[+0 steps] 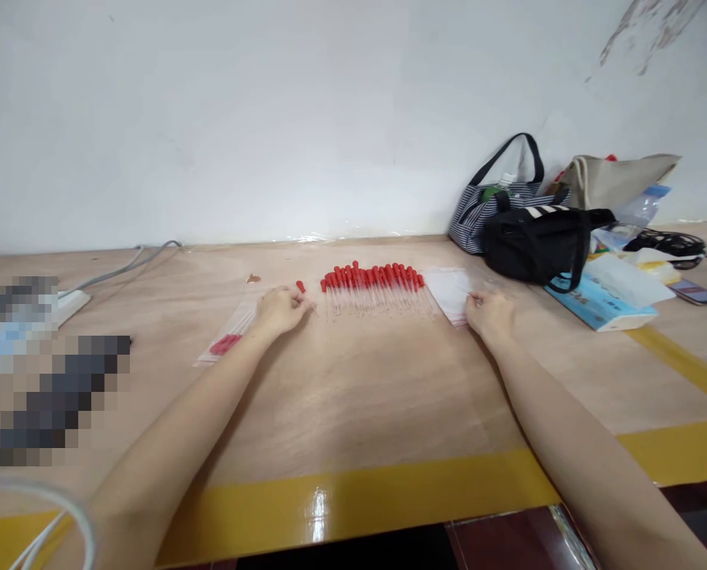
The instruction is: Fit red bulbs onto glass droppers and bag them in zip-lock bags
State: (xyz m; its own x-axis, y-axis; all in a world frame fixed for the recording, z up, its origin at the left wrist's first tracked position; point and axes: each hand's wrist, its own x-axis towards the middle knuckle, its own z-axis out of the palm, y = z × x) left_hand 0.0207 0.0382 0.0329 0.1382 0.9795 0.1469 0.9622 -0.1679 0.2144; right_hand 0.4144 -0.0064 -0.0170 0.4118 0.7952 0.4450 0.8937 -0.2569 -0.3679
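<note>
A row of clear droppers point(377, 297) with red rubber bulbs lies across the middle of the table, bulbs toward the wall. Just left of the row, my left hand point(282, 309) is closed in a pinch on a single dropper point(300, 286), its red bulb showing above the fingers. Beneath and beside that wrist lies a clear plastic bag point(227, 342) with more red-bulbed droppers in it. On the other side, my right hand point(491, 315) pinches the edge of a stack of thin white sheets or flat bags point(448, 293); which of the two I cannot tell.
A striped bag point(469, 218) and a black bag point(534, 245) lean near the wall at right, beside a blue tissue pack point(602, 297) and a phone point(698, 291). A white power strip point(74, 307) with a grey cable lies left. Yellow tape point(353, 495) lines the front edge.
</note>
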